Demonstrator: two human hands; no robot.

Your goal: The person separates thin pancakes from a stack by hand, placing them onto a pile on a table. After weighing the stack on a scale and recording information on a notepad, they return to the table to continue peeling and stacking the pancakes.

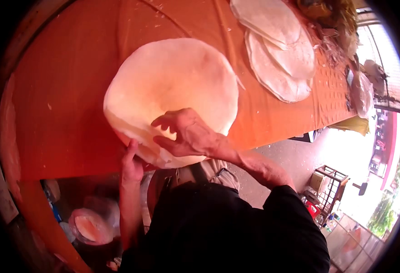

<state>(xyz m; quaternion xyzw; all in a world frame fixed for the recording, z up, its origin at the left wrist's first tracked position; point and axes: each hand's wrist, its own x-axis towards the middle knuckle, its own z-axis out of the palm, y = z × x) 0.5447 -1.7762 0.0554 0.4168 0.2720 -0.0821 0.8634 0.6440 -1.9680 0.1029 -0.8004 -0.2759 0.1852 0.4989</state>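
A large, round, pale, thin sheet [172, 77] lies at the near edge of the orange-covered table, its near rim hanging slightly over. A narrow strip along its lower left rim looks folded or layered. My left hand [131, 166] grips that rim from below, with the thumb on top and the other fingers hidden underneath. Over the near part of the sheet is my right hand [184, 132], its fingers bent and spread, a gap showing between thumb and fingertips. Nothing shows inside that gap except the sheet's surface behind it.
Several similar pale sheets [279, 54] overlap at the table's back right. The orange table cover [68, 91] has creases and small crumbs. Below on the left stands a plastic bag [90, 227] with pale contents. A dark metal rack [329, 186] stands on the floor at right.
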